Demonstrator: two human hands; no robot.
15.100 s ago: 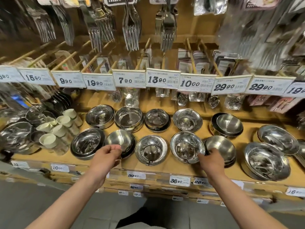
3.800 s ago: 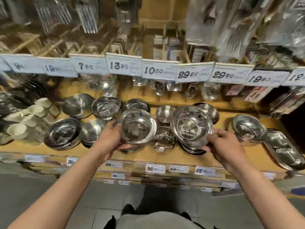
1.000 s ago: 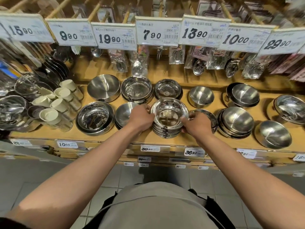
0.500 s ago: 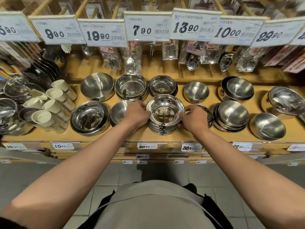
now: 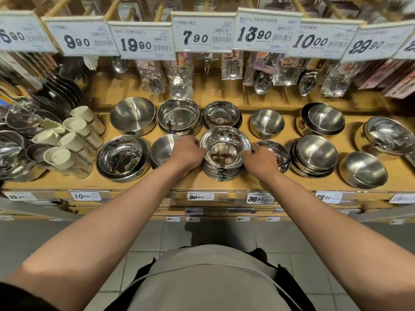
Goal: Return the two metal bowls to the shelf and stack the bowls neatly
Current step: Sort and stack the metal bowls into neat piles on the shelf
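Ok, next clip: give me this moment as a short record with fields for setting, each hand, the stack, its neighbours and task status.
setting: shop shelf of metal bowls, price tags above
left hand: fingers curled against the left side of the stack of bowls
right hand: fingers curled against the stack's right side
stack: several shiny bowls nested, front row, centre, sitting on the shelf
neighbours: matte bowl to the left, shiny bowl to the right, both partly hidden by the hands
status: bowls are on the shelf and stacked; hands not yet let go

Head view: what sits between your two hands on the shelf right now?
In the head view, a stack of shiny metal bowls sits between the left hand and right hand; both grip its sides.
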